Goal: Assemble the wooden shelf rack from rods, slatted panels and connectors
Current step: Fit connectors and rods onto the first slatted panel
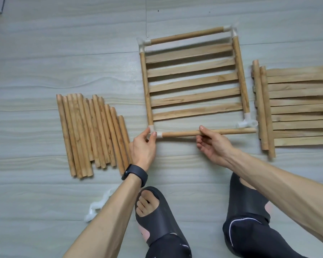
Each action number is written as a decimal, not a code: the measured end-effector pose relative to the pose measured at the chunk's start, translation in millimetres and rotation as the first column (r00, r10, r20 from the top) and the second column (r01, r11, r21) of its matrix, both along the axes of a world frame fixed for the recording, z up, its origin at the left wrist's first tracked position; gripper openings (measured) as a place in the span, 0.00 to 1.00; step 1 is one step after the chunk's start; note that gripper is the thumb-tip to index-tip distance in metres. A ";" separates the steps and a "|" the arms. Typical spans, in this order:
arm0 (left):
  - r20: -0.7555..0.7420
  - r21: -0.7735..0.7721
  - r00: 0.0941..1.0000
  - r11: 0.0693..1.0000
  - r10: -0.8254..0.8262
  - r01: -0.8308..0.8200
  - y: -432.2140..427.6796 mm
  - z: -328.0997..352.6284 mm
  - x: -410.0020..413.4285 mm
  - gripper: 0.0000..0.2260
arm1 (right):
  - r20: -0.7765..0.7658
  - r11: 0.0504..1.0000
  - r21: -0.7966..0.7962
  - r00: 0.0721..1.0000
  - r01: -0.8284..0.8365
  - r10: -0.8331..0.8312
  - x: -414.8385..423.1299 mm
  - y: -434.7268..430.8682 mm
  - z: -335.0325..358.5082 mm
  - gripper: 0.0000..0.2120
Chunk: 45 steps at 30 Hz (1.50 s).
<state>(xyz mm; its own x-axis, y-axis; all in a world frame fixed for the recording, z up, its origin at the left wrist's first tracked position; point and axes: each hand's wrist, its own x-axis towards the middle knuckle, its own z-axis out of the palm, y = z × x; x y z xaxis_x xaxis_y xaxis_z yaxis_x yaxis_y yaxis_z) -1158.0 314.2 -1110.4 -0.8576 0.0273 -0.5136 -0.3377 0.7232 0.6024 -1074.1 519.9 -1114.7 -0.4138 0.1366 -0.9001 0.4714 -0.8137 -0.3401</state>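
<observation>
Far L, loose rods (90, 135) lie in a row on the floor (45, 62), well apart from the work. Spare white connectors (97, 207) sit nearer me by the L forearm. L hand (145, 146) pinches the near-L connector (155, 132) betw thumb and curled forefinger, wrist straight, forearm coming in low from bottom-L. The other fingers are tucked under; can't tell if they touch anything. Slatted panel (194, 84) lies flat mid-frame, w/ rods on 3 sides already in corner connectors. Step in hand, as I judge it: close the 4th side. Bottom rod (181, 134) has its L end at or in the near-L connector; can't tell how deep. R hand (213, 144) grips that rod about mid-length, thumb on top, fingers curled below, palm turned up, forearm in from bottom-R. To do it well I'd brace the L corner so it doesn't twist and push the rod fully home first. Then I'd swing its R end up to the near-R connector (247, 124), which sits just above the rod tip, not joined yet. I'd line the rod w/ the socket axis before pushing; a skewed push prob pops the R side rod loose. Far R, spare panels (296, 108) are stacked beside the frame.
</observation>
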 end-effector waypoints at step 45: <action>0.272 0.165 0.940 0.952 0.207 -0.258 7.4 -26.9 10.0 0.11 | 0.759 0.040 0.539 0.507 -0.841 0.408 10.8 129.1 -19.4 0.27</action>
<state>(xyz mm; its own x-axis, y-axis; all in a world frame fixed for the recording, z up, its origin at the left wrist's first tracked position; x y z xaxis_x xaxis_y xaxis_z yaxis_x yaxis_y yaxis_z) -1148.0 321.7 -1137.3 -0.6976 -0.0361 -0.7156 -0.6392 0.4827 0.5987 -1063.3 649.0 -1134.1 -0.4950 0.6575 -0.5680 0.8587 0.4697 -0.2047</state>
